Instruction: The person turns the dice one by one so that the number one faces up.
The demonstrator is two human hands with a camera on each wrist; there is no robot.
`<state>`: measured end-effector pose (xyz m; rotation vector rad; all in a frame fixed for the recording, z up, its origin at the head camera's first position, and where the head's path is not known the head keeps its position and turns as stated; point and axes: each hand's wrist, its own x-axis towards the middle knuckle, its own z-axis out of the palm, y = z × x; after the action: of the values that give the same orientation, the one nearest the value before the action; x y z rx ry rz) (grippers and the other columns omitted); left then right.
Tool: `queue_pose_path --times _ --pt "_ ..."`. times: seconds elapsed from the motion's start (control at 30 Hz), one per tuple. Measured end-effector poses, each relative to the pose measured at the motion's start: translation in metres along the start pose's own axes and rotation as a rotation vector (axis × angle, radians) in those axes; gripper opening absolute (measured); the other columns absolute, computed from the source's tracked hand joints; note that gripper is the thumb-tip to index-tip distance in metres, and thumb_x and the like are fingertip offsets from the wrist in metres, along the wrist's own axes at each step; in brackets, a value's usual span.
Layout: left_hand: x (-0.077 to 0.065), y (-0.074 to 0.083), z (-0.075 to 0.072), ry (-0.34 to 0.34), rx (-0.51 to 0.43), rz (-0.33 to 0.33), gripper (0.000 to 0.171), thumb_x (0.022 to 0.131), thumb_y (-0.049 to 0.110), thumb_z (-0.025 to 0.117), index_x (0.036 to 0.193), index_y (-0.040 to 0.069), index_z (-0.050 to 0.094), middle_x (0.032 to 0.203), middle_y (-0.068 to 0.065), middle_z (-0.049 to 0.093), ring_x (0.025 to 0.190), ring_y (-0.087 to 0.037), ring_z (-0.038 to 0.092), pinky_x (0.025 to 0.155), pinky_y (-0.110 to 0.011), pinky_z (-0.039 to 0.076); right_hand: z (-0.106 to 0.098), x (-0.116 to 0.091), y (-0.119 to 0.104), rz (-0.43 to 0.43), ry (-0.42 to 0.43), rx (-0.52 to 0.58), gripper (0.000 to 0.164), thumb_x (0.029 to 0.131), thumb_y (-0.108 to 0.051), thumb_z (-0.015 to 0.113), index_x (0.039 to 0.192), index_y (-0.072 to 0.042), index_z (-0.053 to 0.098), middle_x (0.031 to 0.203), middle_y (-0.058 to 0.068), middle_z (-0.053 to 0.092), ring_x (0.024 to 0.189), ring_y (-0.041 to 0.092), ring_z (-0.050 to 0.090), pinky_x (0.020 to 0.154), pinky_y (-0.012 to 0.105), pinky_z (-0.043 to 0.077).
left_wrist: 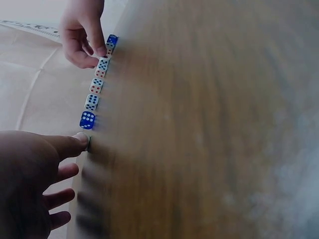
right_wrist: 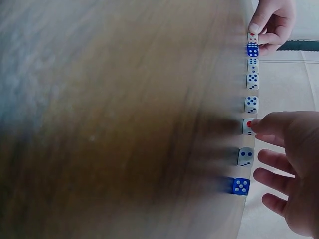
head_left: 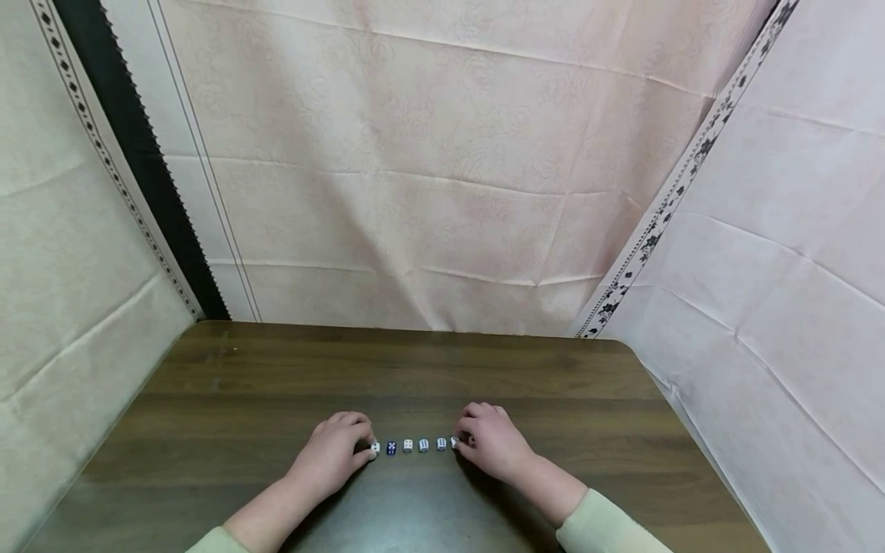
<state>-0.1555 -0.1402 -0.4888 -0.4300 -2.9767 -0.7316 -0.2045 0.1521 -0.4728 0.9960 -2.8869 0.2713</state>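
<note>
A row of small dice runs from side to side across the wooden table. My left hand [head_left: 337,447] is at the row's left end, pinching a white die [right_wrist: 252,38] between thumb and finger. Beside that die sits a blue die [left_wrist: 87,120], followed by several white dice, among them one [head_left: 424,445] midway between the hands. My right hand [head_left: 492,442] pinches another white die [right_wrist: 247,127] that shows a red pip. Past it, under the right hand's other fingers, lie a white die [right_wrist: 245,157] and a blue die [right_wrist: 241,186], mostly hidden in the head view.
The brown wooden table [head_left: 387,369] has rounded far corners. Pale cloth [head_left: 442,192] hangs behind it, with more cloth at the left and right sides. A dark strip [head_left: 159,169] shows at the back left.
</note>
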Motion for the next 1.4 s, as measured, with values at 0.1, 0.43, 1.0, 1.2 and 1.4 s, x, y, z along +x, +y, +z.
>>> queue_pose_path --times 0.1,0.43,1.0,1.2,1.4 --pt "-0.0004 0.0009 -0.0007 0.000 -0.005 -0.003 0.019 0.085 0.026 0.079 0.079 0.029 0.062 0.113 0.001 0.063 0.117 -0.029 0.055 0.099 -0.056 0.041 0.0000 -0.0006 0.0005 0.001 0.001 0.001 0.007 0.089 -0.030 0.076 0.087 -0.024 0.073 0.103 -0.006 0.060 0.099 0.016 0.057 0.095 0.046 0.045" --pt "0.0013 -0.0009 0.0011 0.013 0.002 0.002 0.019 0.085 0.026 0.080 0.078 0.029 0.062 0.113 0.001 0.063 0.117 -0.029 0.055 0.098 -0.055 0.041 -0.0014 -0.0009 -0.0006 -0.001 0.015 -0.008 0.006 0.087 -0.029 0.077 0.086 -0.024 0.074 0.100 -0.006 0.060 0.096 0.016 0.056 0.094 0.045 0.044" --pt "0.0006 -0.0012 0.0012 0.022 0.007 0.012 0.020 0.084 0.026 0.080 0.078 0.029 0.061 0.111 0.002 0.063 0.115 -0.028 0.056 0.096 -0.055 0.043 0.0006 -0.0013 -0.0006 -0.016 0.024 -0.022 0.005 0.088 -0.029 0.077 0.087 -0.025 0.074 0.095 -0.009 0.058 0.091 0.013 0.055 0.093 0.044 0.044" --pt "0.0006 -0.0009 0.0011 0.024 0.008 0.016 0.021 0.084 0.026 0.081 0.077 0.028 0.061 0.111 0.002 0.063 0.115 -0.028 0.056 0.096 -0.055 0.043 0.0007 -0.0016 -0.0009 -0.017 0.028 -0.021 0.005 0.086 -0.027 0.078 0.088 -0.024 0.075 0.095 -0.010 0.058 0.091 0.013 0.055 0.093 0.043 0.043" --pt "0.0001 -0.0002 0.0012 0.024 0.006 0.017 0.021 0.084 0.025 0.080 0.078 0.028 0.061 0.111 0.002 0.063 0.115 -0.029 0.056 0.096 -0.056 0.043 0.0002 -0.0020 -0.0003 -0.031 0.039 -0.031 0.004 0.086 -0.026 0.078 0.087 -0.024 0.074 0.094 -0.010 0.057 0.090 0.013 0.055 0.092 0.044 0.043"
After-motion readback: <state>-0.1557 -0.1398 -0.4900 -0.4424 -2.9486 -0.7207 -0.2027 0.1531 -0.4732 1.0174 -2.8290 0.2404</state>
